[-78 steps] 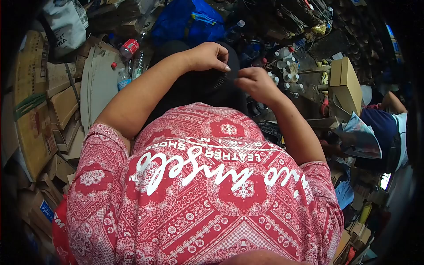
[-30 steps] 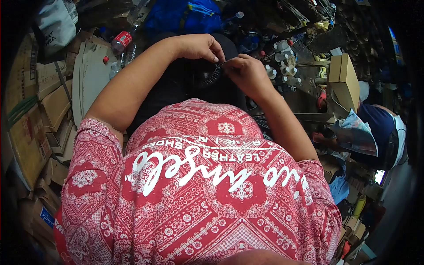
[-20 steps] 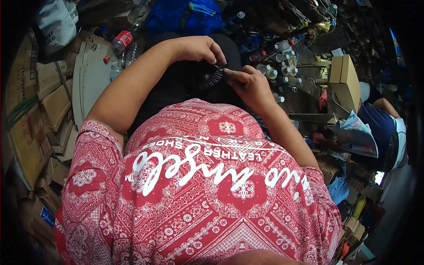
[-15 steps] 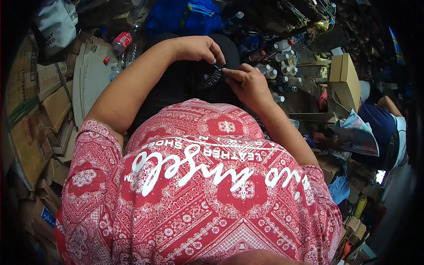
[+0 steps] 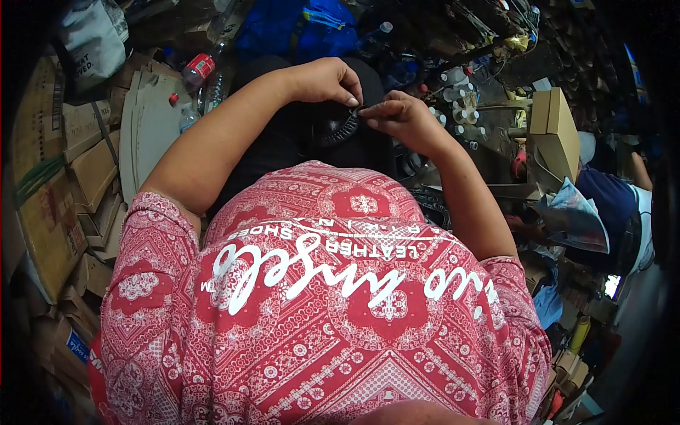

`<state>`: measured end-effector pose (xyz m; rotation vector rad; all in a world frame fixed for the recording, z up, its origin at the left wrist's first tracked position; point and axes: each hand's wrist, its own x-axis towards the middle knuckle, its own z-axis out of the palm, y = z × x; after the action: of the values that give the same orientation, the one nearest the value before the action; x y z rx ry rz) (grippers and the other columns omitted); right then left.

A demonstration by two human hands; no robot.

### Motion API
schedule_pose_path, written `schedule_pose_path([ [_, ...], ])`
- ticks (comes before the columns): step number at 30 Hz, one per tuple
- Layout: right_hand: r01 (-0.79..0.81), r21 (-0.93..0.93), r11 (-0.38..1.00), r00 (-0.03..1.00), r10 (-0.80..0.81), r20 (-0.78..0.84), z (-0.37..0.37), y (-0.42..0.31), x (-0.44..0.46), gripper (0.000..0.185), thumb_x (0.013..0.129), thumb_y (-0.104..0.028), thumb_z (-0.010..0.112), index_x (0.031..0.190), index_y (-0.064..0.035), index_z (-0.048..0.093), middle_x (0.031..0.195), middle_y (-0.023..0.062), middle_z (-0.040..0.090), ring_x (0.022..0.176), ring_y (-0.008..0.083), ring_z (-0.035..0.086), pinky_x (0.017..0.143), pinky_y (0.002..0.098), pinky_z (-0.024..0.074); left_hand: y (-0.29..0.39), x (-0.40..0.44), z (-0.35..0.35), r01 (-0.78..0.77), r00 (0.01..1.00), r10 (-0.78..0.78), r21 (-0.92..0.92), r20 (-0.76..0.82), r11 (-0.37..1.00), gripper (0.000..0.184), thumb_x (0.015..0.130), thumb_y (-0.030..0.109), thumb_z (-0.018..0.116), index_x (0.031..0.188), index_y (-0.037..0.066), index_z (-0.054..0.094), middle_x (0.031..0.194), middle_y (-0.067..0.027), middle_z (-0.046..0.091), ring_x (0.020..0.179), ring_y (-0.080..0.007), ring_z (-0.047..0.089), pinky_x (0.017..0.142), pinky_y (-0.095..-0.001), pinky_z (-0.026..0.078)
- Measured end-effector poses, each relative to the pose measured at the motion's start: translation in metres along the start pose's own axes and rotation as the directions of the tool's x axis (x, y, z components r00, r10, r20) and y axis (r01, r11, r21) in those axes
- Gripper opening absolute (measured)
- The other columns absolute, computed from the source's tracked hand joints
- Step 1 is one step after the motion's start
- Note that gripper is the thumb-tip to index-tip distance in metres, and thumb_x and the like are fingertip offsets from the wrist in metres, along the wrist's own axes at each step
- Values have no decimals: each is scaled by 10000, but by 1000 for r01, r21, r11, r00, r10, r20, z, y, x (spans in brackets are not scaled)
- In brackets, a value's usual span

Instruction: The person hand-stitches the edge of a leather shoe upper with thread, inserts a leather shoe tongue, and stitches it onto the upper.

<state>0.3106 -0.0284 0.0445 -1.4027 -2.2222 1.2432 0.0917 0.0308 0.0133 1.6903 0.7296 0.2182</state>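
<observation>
A black curved item with a ridged, coil-like edge (image 5: 340, 133) lies over the dark-clothed lap at the top centre. My left hand (image 5: 331, 81) reaches in from the left, thumb and fingertips pinched at the item's upper end. From the right comes my right hand (image 5: 405, 119), its thumb and forefinger closed at the same end, close to the left fingertips. Whether a thin strand or only the item's tip is between the fingers is too small to tell.
Plastic bottles (image 5: 460, 106) stand to the right, near a yellowish box (image 5: 552, 134). A co-worker in a dark blue shirt (image 5: 602, 198) is at the far right beside a printed plastic sheet (image 5: 577, 216). Flattened cardboard (image 5: 53, 212) lines the left; a blue bag (image 5: 297, 32) lies ahead.
My right hand has shifted slightly up, its fingers now straighter. My left hand stays near the item's upper end. Earlier, the hands were farther apart.
</observation>
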Motion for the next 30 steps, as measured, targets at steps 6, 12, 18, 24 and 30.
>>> schedule_pose_path([
  [6,73,-223,972,993,-91,-72,9,-15,-21,281,774,-80,680,1048,-140,704,776,84,569,756,240,593,681,333,472,-8,-5,1,-44,999,44,-73,8,996,223,821,84,619,1015,-6,683,937,-80,690,892,-139,621,887,-282,454],
  [12,120,-394,911,970,-193,-151,18,-15,-23,259,782,-113,664,1033,-158,708,753,71,564,729,253,561,725,360,431,-4,-6,0,-4,1000,6,-85,20,996,257,800,63,597,1033,-5,679,954,-85,689,917,-146,622,912,-284,446],
  [18,156,-383,910,955,-238,-176,22,-8,-24,286,774,-65,661,1047,-140,701,759,92,548,669,260,559,613,366,464,-10,-6,2,1,1000,0,-151,10,988,270,785,47,585,1032,-12,677,957,-89,689,916,-149,623,919,-283,443],
  [24,105,-436,894,967,-193,-165,21,-21,-22,229,801,-110,616,1010,-121,710,765,80,581,745,248,575,741,365,416,-10,-2,2,-17,1000,20,-125,19,992,252,798,62,594,1023,-10,680,947,-82,689,906,-140,619,901,-279,447],
  [30,30,-545,838,992,-91,-86,13,-43,-17,236,785,-136,583,981,-106,713,809,101,623,821,253,610,778,392,418,-8,-5,5,-22,1000,20,-156,-15,987,236,806,69,600,1013,-6,684,932,-75,689,893,-129,615,885,-271,450],
])
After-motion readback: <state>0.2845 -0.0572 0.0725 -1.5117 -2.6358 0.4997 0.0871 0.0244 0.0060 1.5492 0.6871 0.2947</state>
